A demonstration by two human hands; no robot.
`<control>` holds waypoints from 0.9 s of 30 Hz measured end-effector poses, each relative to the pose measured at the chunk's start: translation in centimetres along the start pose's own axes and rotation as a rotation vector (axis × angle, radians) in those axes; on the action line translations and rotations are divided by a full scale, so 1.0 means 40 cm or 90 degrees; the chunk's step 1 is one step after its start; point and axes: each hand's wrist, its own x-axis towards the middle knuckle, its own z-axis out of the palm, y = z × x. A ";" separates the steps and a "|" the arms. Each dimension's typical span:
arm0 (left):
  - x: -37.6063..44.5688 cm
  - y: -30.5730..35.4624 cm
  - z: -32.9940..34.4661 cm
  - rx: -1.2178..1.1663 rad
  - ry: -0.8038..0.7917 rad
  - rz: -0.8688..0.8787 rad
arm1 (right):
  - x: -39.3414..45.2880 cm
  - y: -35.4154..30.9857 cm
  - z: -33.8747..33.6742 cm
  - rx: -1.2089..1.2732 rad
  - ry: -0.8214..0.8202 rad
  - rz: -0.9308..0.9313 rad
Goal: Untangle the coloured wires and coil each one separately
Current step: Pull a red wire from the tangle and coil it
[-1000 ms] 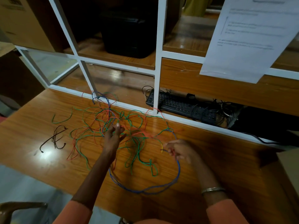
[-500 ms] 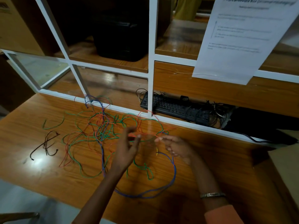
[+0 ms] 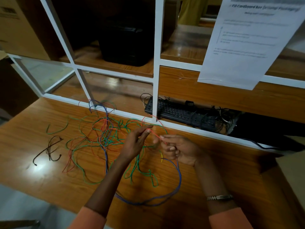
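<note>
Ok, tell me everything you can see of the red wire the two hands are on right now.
The red wire is thin, looks plastic-coated, orange-red. A short, taut stretch runs between the left hand, which pinches it at the fingertips, and the right hand, which grips it in curled fingers, both above the wooden table. Beyond the left hand red strands arch toward the white frame and run into the tangle of green, blue and red wires. Whether those are the same wire cannot be told.

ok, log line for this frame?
stage: untangling | left hand: pinches red wire | right hand: pinches red wire | tangle: on table | coils: none
</note>
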 end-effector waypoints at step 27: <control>-0.065 0.180 -0.040 -0.077 0.172 0.085 | 0.146 -0.077 0.081 0.084 0.360 -0.371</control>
